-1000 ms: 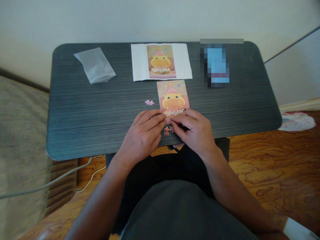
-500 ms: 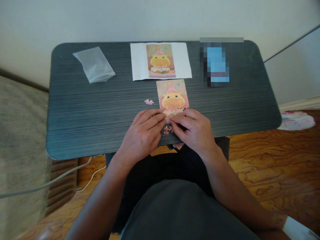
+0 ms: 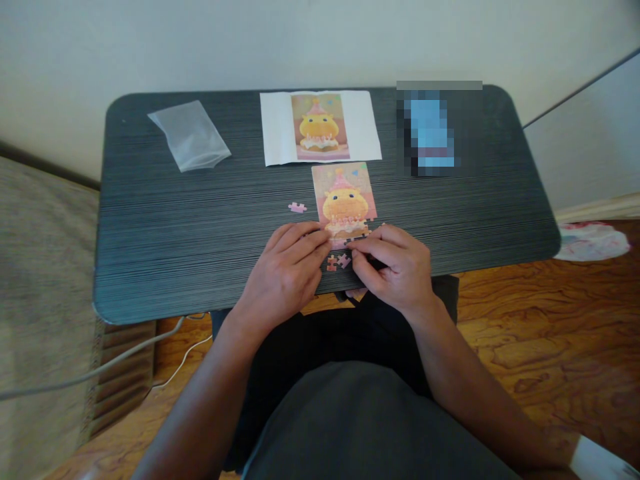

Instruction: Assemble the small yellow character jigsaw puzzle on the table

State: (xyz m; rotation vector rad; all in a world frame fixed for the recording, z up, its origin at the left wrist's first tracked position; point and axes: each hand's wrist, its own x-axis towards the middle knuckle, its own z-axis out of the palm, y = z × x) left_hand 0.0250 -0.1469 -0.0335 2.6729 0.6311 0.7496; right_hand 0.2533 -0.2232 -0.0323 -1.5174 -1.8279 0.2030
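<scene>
2 loose pieces point(image 3: 343, 261) lie nearside of the puzzle point(image 3: 345, 202), 1 just left of the right hand point(image 3: 397, 263), whose grip I cannot tell; the left hand point(image 3: 285, 270) lies flat, released.

"Any writing to read?"

"Yes, on the puzzle point(image 3: 345, 193): pink letters point(image 3: 345, 220) spell HAPPY in a row across its lower half."

"Is that the only spot?"

"No. The sheet point(image 3: 276, 130) just beyond the puzzle carries a picture point(image 3: 320, 125) with the same HAPPY, also in pink, low down in it."

"And the blurred thing point(image 3: 431, 130) beyond the puzzle, to the right?"

"Pixelated; I can't read it."
</scene>
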